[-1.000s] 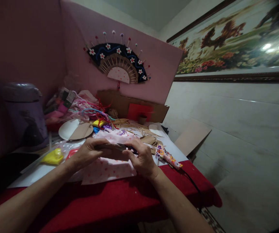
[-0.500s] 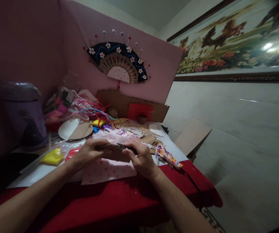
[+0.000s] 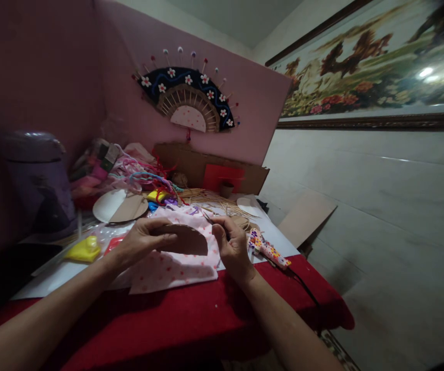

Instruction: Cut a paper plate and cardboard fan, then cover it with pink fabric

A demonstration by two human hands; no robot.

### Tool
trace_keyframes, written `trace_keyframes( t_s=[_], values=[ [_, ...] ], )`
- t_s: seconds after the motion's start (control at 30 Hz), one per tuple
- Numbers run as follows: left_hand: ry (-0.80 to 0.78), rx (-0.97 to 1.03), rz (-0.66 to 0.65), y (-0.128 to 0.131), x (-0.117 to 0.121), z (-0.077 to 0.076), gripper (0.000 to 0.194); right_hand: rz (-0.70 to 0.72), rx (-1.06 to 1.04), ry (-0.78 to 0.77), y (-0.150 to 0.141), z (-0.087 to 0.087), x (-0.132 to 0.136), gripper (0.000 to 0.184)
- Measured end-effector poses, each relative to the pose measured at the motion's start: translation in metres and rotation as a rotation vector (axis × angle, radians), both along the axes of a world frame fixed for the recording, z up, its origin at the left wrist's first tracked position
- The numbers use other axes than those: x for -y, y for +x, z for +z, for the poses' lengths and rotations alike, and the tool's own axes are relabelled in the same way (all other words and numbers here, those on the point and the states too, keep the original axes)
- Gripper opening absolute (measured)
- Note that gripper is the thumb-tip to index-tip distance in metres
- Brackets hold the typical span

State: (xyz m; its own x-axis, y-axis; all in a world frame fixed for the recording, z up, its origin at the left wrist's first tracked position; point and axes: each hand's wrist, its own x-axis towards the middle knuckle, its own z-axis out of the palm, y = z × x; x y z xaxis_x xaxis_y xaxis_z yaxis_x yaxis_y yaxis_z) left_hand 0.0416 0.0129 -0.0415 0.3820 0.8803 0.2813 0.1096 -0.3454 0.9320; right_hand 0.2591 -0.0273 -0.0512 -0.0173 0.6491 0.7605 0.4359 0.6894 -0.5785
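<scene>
My left hand (image 3: 148,238) is closed on a brown half-round piece of cardboard (image 3: 186,241), thumb on the near face and fingers behind. The cardboard is raised above a white cloth with pink dots (image 3: 175,273). To its right my right hand (image 3: 232,245) is closed around a small pair of scissors (image 3: 208,218); their dark tips point up and left, apart from the cardboard, while the handles are mostly hidden in my fingers. Close to that hand lies a glue gun (image 3: 268,250) wrapped in flowered material, its black cord running off the table.
Behind the hands are a round disc (image 3: 108,206), thin sticks (image 3: 202,195) and coloured pipe cleaners (image 3: 144,167). A yellow packet (image 3: 84,250) lies at left beside a purple bin (image 3: 38,185). A decorated fan (image 3: 188,98) hangs on the pink board. Red cloth (image 3: 160,324) covers the table.
My right hand has drawn the scissors back to the right, off the cardboard's edge. The cardboard's curved outline now shows fully, still in my left hand.
</scene>
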Motion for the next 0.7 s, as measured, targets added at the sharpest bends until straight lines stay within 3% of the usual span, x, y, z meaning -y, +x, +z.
trace_keyframes(
  t_s=[0.13,0.3,0.5,0.7],
  values=[
    [-0.073,0.068,0.044,-0.001,0.0,0.001,0.026,0.025,-0.076,-0.094,0.001,-0.001,-0.003,0.028],
    [-0.122,0.115,0.028,0.0,0.001,0.001,0.03,0.152,-0.097,-0.274,-0.003,0.001,-0.005,0.027],
    [-0.026,0.032,0.052,-0.005,-0.004,0.004,0.03,0.232,-0.122,-0.395,-0.001,0.001,-0.012,0.015],
    [-0.075,0.0,0.143,-0.012,-0.007,0.012,0.039,0.273,-0.037,-0.777,0.001,-0.009,-0.017,0.013]
  ],
)
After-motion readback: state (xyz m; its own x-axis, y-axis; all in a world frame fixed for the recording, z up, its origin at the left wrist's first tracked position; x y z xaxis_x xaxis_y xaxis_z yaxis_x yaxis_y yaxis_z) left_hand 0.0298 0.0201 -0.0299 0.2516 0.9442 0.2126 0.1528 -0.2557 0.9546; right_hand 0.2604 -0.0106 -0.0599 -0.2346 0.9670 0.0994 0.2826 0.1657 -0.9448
